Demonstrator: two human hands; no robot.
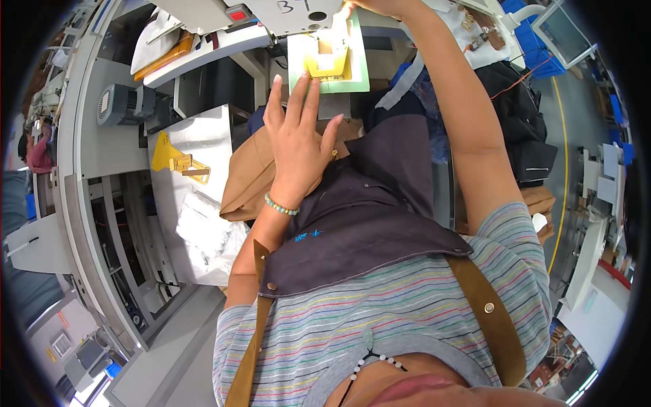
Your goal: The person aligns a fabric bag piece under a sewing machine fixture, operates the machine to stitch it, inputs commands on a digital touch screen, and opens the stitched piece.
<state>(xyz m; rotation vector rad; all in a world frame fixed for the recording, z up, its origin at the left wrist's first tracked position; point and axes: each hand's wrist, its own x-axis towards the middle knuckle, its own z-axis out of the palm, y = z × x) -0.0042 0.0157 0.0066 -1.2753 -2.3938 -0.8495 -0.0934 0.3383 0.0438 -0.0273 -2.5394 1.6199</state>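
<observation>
Left hand (296, 139) with fingers apart, fingertips seemingly touching yellow piece (329, 66) near front edge of green plate (360, 76). Right hand (381, 5) near back edge, grip cannot tell. Step probably positioning; next move calls for steady alignment.

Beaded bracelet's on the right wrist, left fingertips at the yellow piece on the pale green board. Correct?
Wrong wrist: the head view shows the beaded bracelet on the left one. The rest stands: left hand with fingertips at the yellow piece on the pale green board.
</observation>
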